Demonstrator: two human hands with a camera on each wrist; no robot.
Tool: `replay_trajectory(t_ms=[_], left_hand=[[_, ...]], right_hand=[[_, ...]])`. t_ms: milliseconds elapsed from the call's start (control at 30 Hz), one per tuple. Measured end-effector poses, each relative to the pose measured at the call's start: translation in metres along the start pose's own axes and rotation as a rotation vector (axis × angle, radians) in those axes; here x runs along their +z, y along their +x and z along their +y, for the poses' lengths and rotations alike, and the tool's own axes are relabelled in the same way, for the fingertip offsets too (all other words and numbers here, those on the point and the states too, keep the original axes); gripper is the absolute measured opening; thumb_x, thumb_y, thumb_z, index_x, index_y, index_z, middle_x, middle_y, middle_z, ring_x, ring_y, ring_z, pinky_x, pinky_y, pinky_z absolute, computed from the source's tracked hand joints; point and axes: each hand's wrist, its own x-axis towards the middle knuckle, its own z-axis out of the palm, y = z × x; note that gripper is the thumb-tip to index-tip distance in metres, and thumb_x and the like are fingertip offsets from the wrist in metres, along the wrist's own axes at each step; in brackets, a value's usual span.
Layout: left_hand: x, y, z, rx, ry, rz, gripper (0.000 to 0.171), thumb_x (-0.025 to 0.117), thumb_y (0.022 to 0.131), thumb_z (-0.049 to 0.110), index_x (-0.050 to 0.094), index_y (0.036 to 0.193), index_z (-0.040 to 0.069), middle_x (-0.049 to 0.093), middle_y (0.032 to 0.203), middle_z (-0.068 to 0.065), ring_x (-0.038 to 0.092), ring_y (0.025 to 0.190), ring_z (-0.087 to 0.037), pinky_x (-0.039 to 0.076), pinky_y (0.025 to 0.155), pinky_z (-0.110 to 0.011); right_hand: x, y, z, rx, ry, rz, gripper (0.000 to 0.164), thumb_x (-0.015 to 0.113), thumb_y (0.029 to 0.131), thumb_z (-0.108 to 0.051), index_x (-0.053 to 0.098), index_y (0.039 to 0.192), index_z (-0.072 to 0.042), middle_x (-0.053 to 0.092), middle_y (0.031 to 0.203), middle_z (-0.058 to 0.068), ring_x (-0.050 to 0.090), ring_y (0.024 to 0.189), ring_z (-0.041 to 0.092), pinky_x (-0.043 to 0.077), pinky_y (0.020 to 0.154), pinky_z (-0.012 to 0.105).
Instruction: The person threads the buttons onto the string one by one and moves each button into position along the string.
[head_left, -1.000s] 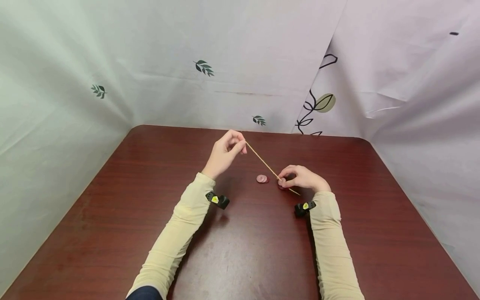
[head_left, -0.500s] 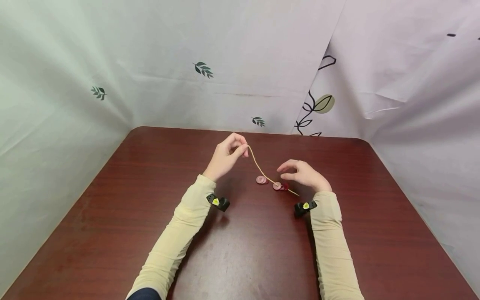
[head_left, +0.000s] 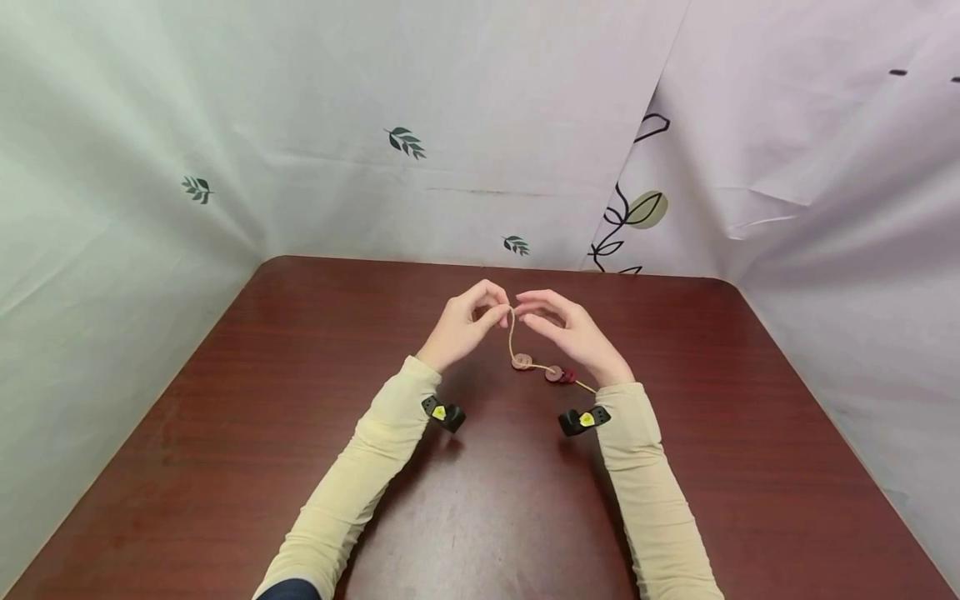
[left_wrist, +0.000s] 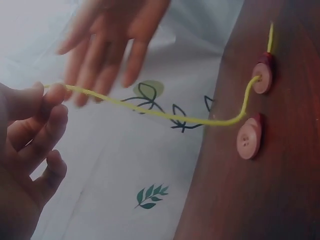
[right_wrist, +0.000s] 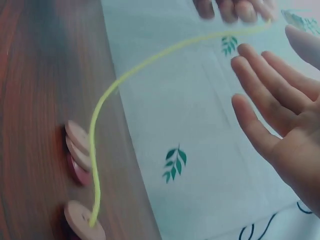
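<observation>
As the left hand (head_left: 459,329) pinches the light, limp-looking cord (left_wrist: 215,122), best held near its tip, the right hand (head_left: 585,340), at three o'clock from it, has wide, empty fingers. Threaded buttons (head_left: 554,374) lie at four o'clock on the table (head_left: 480,500), probably slick; grip their rims.

From here I see the left forearm (head_left: 352,471) and the right forearm (head_left: 654,487) stretched out over the surface (head_left: 480,525), angled inward so the hands nearly meet, raised above its far half. The left hand (head_left: 463,325) has its thumb and forefinger pinched together, the other fingers bent. Just beside those fingertips, the right hand (head_left: 581,337) holds its fingers extended, slightly parted, thumb apart.
</observation>
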Motion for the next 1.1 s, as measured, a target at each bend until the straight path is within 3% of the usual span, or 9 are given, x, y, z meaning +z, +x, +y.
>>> replay_trajectory(t_ms=[300, 533, 700, 933, 1100], left_hand=[[0.008, -0.003, -0.001, 0.002, 0.081, -0.058, 0.005, 0.062, 0.094, 0.013, 0.059, 0.096, 0.011, 0.067, 0.076, -0.003, 0.058, 0.068, -0.012, 0.042, 0.065, -0.023], [0.008, -0.002, -0.001, -0.005, 0.108, -0.064, 0.005, 0.061, 0.095, 0.015, 0.058, 0.097, 0.012, 0.067, 0.076, -0.006, 0.058, 0.068, -0.021, 0.04, 0.064, -0.024], [0.006, -0.002, -0.002, 0.0, 0.123, -0.066, 0.005, 0.06, 0.096, 0.016, 0.057, 0.097, 0.012, 0.068, 0.076, -0.01, 0.054, 0.065, -0.016, 0.039, 0.063, -0.024], [0.007, -0.002, -0.005, -0.001, 0.133, -0.062, 0.005, 0.06, 0.096, 0.015, 0.056, 0.097, 0.012, 0.066, 0.074, -0.003, 0.056, 0.065, -0.019, 0.04, 0.063, -0.024], [0.009, -0.002, -0.006, -0.017, 0.122, -0.076, 0.006, 0.061, 0.095, 0.015, 0.056, 0.099, 0.012, 0.068, 0.077, -0.01, 0.059, 0.068, -0.022, 0.042, 0.064, -0.028]], right_hand=[[0.01, 0.002, -0.004, 0.012, -0.026, 0.021, 0.029, 0.067, 0.091, -0.016, 0.06, 0.117, -0.007, 0.07, 0.097, 0.011, 0.066, 0.089, 0.013, 0.05, 0.084, 0.024], [0.007, 0.001, -0.002, 0.02, -0.097, 0.062, 0.02, 0.069, 0.09, -0.018, 0.066, 0.107, -0.008, 0.069, 0.092, 0.012, 0.065, 0.085, 0.017, 0.049, 0.081, 0.025], [0.003, 0.001, 0.001, 0.042, -0.116, 0.072, 0.018, 0.068, 0.091, -0.017, 0.067, 0.105, -0.006, 0.068, 0.093, 0.013, 0.063, 0.084, 0.012, 0.05, 0.08, 0.024], [-0.002, -0.002, -0.005, 0.083, -0.118, 0.076, 0.016, 0.064, 0.092, -0.012, 0.066, 0.104, -0.001, 0.065, 0.09, 0.025, 0.06, 0.076, 0.01, 0.048, 0.075, 0.024], [-0.004, -0.009, -0.024, 0.082, -0.123, 0.08, 0.017, 0.063, 0.093, -0.011, 0.065, 0.103, 0.003, 0.062, 0.089, 0.032, 0.058, 0.071, 0.006, 0.049, 0.075, 0.03]])
